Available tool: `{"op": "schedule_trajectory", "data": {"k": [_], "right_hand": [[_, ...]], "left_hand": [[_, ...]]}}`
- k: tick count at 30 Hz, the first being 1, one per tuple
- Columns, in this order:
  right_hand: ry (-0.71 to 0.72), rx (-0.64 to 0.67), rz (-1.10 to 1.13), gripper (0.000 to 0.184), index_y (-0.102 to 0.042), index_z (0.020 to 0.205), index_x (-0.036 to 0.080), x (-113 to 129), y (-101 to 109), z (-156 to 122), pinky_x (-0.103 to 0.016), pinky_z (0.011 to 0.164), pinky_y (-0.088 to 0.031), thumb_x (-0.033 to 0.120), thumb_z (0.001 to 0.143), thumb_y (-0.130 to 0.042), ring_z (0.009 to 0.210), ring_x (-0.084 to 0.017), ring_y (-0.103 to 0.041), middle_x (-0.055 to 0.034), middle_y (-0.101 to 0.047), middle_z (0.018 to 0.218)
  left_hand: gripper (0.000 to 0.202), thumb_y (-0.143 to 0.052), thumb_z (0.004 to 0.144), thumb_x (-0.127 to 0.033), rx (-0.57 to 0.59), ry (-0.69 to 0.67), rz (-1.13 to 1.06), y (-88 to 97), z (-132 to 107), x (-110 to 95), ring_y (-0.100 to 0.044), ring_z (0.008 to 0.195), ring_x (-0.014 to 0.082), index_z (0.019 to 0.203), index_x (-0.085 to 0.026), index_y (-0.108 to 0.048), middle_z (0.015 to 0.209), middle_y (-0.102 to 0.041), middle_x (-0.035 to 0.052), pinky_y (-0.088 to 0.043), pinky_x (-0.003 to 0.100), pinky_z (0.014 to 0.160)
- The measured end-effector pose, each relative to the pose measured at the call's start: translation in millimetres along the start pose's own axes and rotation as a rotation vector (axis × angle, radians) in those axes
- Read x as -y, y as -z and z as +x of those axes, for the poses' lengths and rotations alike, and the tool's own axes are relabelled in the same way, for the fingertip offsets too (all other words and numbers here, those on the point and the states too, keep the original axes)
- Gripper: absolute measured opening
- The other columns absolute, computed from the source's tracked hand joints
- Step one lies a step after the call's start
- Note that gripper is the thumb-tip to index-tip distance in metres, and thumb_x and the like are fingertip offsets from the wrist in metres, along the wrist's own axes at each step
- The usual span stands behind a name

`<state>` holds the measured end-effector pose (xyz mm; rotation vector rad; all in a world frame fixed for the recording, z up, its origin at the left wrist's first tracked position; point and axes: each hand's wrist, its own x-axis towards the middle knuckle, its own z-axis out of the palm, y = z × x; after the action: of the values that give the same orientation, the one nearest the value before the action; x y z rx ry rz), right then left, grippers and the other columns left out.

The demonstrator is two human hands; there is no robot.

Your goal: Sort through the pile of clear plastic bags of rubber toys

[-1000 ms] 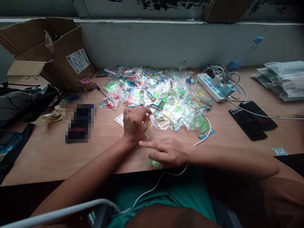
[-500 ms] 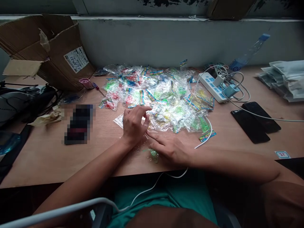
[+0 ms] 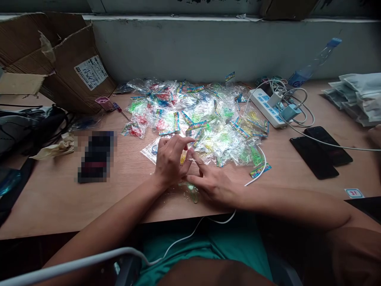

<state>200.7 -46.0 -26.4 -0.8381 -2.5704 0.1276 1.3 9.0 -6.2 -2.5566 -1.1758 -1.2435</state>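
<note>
My left hand is bent over the table's front middle, with its index finger stretched out and the other fingers curled. Whatever these fingers hold is hidden or too thin to make out. Facing it, my right hand rests low, index finger and thumb extended and apart. Its index fingertip meets the left thumb tip. Below and between the hands lies a green plastic piece, with shiny clear film around it. Just beyond my fingers spreads a heap of clear packets with coloured contents and printed strips.
A cardboard box, pink cup and screwdriver stand or lie at left, near a pixelated dark object. At right are a power strip, bottle, two phones, white bags and a cable.
The fingertips of both hands have moved slightly up and away from me, and the right index now meets the left thumb. More of the green piece shows. The view has shifted slightly.
</note>
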Motion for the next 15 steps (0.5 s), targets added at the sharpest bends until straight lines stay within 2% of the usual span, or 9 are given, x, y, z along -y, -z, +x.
{"op": "schedule_trajectory", "data": {"k": [3,6,7,9,11,13,15], "right_hand": [[-0.063,0.047,0.040,0.025,-0.068,0.119,0.021,-2.4,2.2,0.0,-0.034,0.066,-0.052,0.013,0.101,-0.053,0.084,-0.020,-0.066,-0.0226,-0.036,0.169],[-0.073,0.006,0.199,0.025,-0.069,0.121,0.021,-8.2,-2.3,-0.7,-0.037,0.072,-0.055,0.021,0.105,-0.049,0.087,-0.021,-0.067,-0.0234,-0.040,0.165],[-0.079,-0.034,0.278,0.025,-0.070,0.118,0.021,-10.6,-4.2,-0.7,-0.039,0.077,-0.056,0.024,0.107,-0.048,0.090,-0.022,-0.067,-0.0226,-0.048,0.158],[-0.099,-0.114,0.479,0.028,-0.070,0.108,0.021,-15.7,-7.0,0.0,-0.039,0.082,-0.057,0.032,0.110,-0.045,0.091,-0.022,-0.067,-0.0164,-0.068,0.124],[-0.144,-0.173,0.719,0.034,-0.066,0.096,0.021,-19.9,-7.1,1.9,-0.035,0.079,-0.058,0.037,0.112,-0.040,0.082,-0.019,-0.066,-0.0064,-0.069,0.087],[-0.203,-0.210,0.890,0.040,-0.062,0.090,0.022,-22.5,-4.4,4.5,-0.032,0.074,-0.057,0.042,0.113,-0.038,0.072,-0.017,-0.064,-0.0016,-0.065,0.074],[-0.244,-0.209,0.888,0.044,-0.060,0.090,0.021,-23.7,-0.1,7.2,-0.031,0.073,-0.058,0.047,0.114,-0.033,0.073,-0.016,-0.066,-0.0020,-0.067,0.078]], "left_hand": [[0.027,-0.055,0.096,-0.017,0.069,-0.015,-0.047,0.3,-0.4,-1.9,-0.065,0.081,0.0189,0.123,-0.022,-0.060,0.096,-0.071,0.0021,-0.039,0.041,0.086],[0.034,-0.055,0.092,-0.015,0.135,-0.027,-0.099,0.3,-1.4,0.1,-0.066,0.088,0.0208,0.125,-0.022,-0.060,0.097,-0.072,0.0029,-0.040,0.041,0.090],[0.036,-0.055,0.091,-0.015,0.157,-0.037,-0.118,0.4,-1.6,1.6,-0.067,0.091,0.0213,0.125,-0.022,-0.061,0.098,-0.072,0.0032,-0.040,0.042,0.091],[0.034,-0.056,0.091,-0.017,0.199,-0.067,-0.143,0.8,-1.7,5.4,-0.067,0.096,0.0221,0.124,-0.023,-0.062,0.101,-0.073,0.0036,-0.040,0.042,0.094],[0.032,-0.059,0.095,-0.021,0.245,-0.112,-0.150,1.7,-1.2,9.0,-0.066,0.102,0.0227,0.126,-0.024,-0.063,0.108,-0.073,0.0047,-0.041,0.041,0.096],[0.035,-0.062,0.096,-0.026,0.275,-0.158,-0.154,2.6,-0.7,11.2,-0.064,0.107,0.0230,0.131,-0.025,-0.064,0.113,-0.071,0.0061,-0.043,0.041,0.098],[0.039,-0.066,0.095,-0.028,0.266,-0.172,-0.140,3.3,-1.0,12.1,-0.062,0.109,0.0234,0.134,-0.027,-0.066,0.116,-0.069,0.0066,-0.044,0.041,0.100]]}}
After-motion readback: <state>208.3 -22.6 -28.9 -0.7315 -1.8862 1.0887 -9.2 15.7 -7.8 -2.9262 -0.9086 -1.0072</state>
